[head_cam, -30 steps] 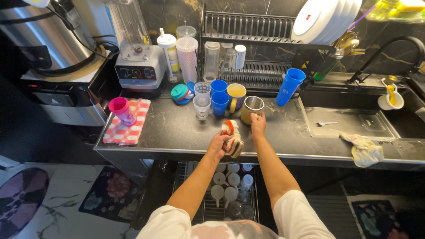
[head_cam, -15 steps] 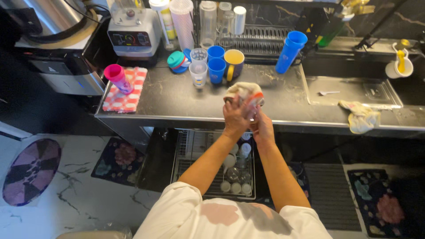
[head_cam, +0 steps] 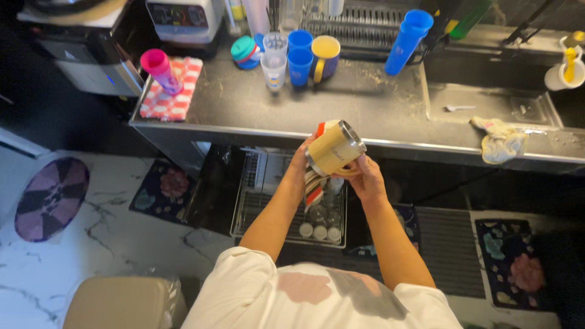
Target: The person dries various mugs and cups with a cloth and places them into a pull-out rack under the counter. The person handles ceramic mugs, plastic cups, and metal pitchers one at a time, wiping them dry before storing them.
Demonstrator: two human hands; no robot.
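A yellow mug with a steel rim (head_cam: 334, 149) is held on its side in front of the counter edge. My right hand (head_cam: 366, 181) grips it by the handle from below. My left hand (head_cam: 300, 162) presses a striped orange and white cloth (head_cam: 313, 186) against the mug's base, and the cloth hangs down under it. Both hands are over the open wire rack (head_cam: 256, 207) of a pulled-out dish drawer that holds several cups and glasses.
On the dark counter (head_cam: 365, 103) stand blue cups (head_cam: 300, 66), a clear cup (head_cam: 274, 61), a yellow mug (head_cam: 325, 55), a tall blue tumbler (head_cam: 408, 33), and a pink cup (head_cam: 157, 67) on a checked mat. A crumpled cloth (head_cam: 501, 139) lies at the right. A sink is at the far right.
My right hand lifted the mug off the counter and brought it toward me. My left hand came with the cloth and now wipes the mug's underside. The view tilted downward.
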